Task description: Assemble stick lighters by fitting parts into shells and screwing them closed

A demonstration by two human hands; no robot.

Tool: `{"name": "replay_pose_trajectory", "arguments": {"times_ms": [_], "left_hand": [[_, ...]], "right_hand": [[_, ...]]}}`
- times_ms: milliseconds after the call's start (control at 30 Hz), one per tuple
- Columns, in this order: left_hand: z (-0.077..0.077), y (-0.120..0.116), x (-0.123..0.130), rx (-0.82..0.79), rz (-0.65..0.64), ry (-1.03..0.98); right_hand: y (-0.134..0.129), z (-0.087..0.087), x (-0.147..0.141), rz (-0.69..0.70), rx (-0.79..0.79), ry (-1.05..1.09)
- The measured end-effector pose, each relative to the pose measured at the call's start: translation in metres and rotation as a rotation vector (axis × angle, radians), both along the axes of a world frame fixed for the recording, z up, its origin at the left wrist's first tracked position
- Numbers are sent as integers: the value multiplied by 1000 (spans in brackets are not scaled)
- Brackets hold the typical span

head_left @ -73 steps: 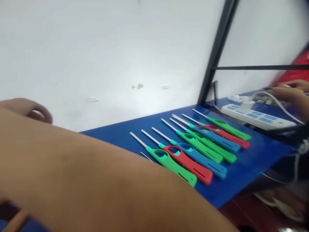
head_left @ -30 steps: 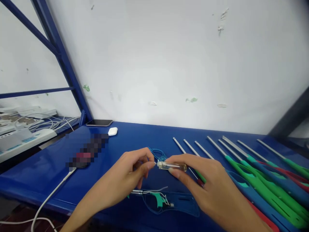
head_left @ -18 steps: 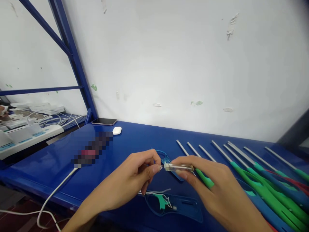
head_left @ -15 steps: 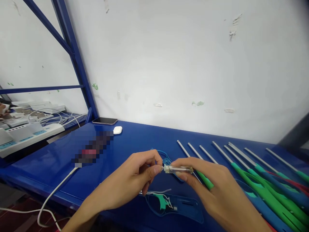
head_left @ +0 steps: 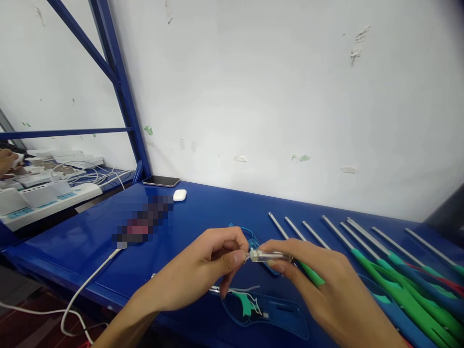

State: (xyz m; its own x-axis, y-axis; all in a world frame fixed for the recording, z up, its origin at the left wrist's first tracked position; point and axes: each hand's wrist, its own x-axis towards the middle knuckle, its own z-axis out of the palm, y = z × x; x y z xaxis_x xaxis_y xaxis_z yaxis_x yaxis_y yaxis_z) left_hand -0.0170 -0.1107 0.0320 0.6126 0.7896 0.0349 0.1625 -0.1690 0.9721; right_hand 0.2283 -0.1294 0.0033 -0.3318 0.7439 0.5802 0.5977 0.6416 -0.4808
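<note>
Clear cylinder (head_left: 271, 256), small and see-through, held sideways between two bare hands. The right hand (head_left: 326, 278) grips its body between thumb and fingers; the left hand (head_left: 203, 270) is closed in a pinch on the small pale tip (head_left: 248, 255) at its other end (the fingers hide the finest detail). Thumb and fingers meet right at that end, so both hands are engaged on one piece.

Nearer the wearer, just below the hands, lies a blue plastic shell (head_left: 286, 313), hollow and rounded, with a mint-green curved part (head_left: 246, 305) and thin, loosely bent white wires (head_left: 253, 297). Just beyond the fingertips, partly hidden, is another blue plastic piece (head_left: 250, 237).

Beyond and beside the right hand, slim metal rods (head_left: 335, 234) fan out from smooth handles, among them a green handle (head_left: 386, 278) with an oval opening. Past the left hand are a blurred-out object (head_left: 145, 222) on a white cable (head_left: 90, 277), a rounded white case (head_left: 180, 195) and a flat phone (head_left: 161, 181), all on the glossy blue tabletop (head_left: 213, 198).
</note>
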Motion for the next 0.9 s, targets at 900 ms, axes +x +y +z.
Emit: {"name": "replay_pose_trajectory", "arguments": {"times_ms": [900], "left_hand": [[-4, -6, 4, -35, -19, -184]], "right_hand": [[3, 5, -5, 60, 302, -159]]}}
